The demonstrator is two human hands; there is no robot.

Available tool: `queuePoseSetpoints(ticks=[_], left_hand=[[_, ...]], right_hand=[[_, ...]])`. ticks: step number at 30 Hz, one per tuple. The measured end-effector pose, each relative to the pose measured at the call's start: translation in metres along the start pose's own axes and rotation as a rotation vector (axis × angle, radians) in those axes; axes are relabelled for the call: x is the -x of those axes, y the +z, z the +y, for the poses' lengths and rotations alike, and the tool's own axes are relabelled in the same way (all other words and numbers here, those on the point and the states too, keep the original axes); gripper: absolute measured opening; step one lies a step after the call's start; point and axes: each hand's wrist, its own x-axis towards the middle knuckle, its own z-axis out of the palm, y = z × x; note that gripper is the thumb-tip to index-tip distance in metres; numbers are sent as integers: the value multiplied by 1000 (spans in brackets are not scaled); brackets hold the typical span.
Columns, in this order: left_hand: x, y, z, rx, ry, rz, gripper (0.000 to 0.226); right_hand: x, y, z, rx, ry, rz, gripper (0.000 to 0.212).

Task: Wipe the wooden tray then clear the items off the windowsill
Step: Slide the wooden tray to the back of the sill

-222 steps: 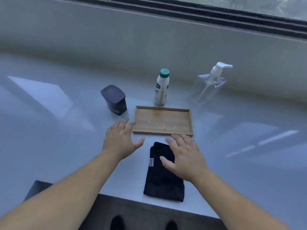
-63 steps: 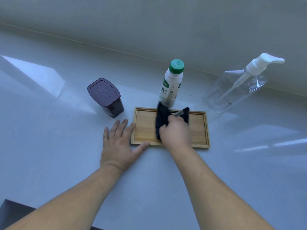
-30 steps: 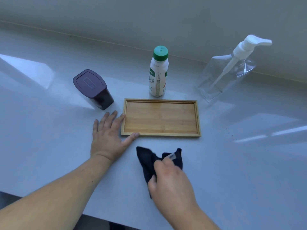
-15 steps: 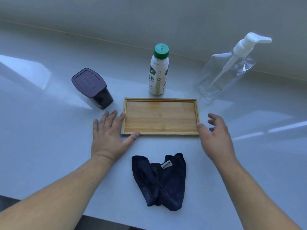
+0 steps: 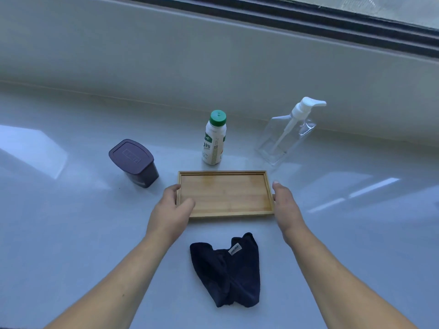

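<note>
The wooden tray (image 5: 225,193) lies flat on the white windowsill (image 5: 71,222), bare inside. My left hand (image 5: 172,207) grips its left end, thumb over the rim and fingers along the outer edge. My right hand (image 5: 283,200) is pressed against the tray's right end, its fingers hidden behind the rim. The dark blue cloth (image 5: 228,269) lies crumpled on the sill in front of the tray, between my forearms, touched by neither hand.
Behind the tray stand a dark purple lidded container (image 5: 134,162) at the left, a white bottle with a green cap (image 5: 213,138) in the middle and a clear pump bottle (image 5: 288,134) at the right. The window frame (image 5: 308,17) runs along the back.
My right hand let go of the cloth in front of the tray and moved to the tray's right end. My left hand shifted from flat on the sill onto the tray's left end.
</note>
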Motion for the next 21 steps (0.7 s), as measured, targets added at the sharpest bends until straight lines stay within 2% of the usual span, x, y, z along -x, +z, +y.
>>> queuePoseSetpoints(ticks=[7, 12, 16, 21], left_hand=[[27, 24, 31, 20, 45, -166, 58], [42, 62, 56, -30, 69, -312, 40], [52, 104, 84, -67, 87, -425, 42], [59, 164, 125, -107, 109, -467, 44]], right_hand=[[24, -51, 18, -43, -23, 99, 80], [31, -110, 29, -78, -23, 187, 80], [27, -165, 39, -92, -20, 241, 85], [-1, -232, 51, -125, -21, 282, 85]])
